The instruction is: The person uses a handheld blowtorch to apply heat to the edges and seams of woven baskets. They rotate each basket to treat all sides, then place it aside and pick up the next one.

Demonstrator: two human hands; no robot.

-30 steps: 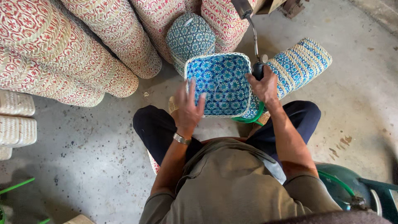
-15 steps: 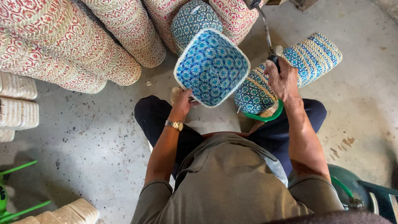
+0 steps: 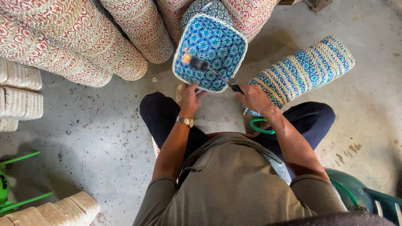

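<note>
1. The blue woven basket (image 3: pixel 209 50) is the landmark here: it stands tilted on its edge on the concrete floor (image 3: pixel 96 125), its patterned bottom turned up toward the person, straight ahead of the knees.
2. The left hand (image 3: pixel 190 98) holds the basket by its near lower rim, fingers curled shut on the weave, propping it up.
3. The right hand (image 3: pixel 253 98) sits just right of the basket's lower corner, its grip closed round the handle of a torch wand (image 3: pixel 213 73).
4. The wand's long axis runs from that hand up and left across the basket's face; its tip ends near the basket's upper left, where a small flame (image 3: pixel 185 56) shows just at the weave.
5. Of the two, the left hand touches the basket; the right reaches it only through the wand.
6. Right of the basket lies a stack of blue-striped baskets (image 3: pixel 305 69) on its side; behind it, red-patterned stacks (image 3: pixel 83 37).
</note>
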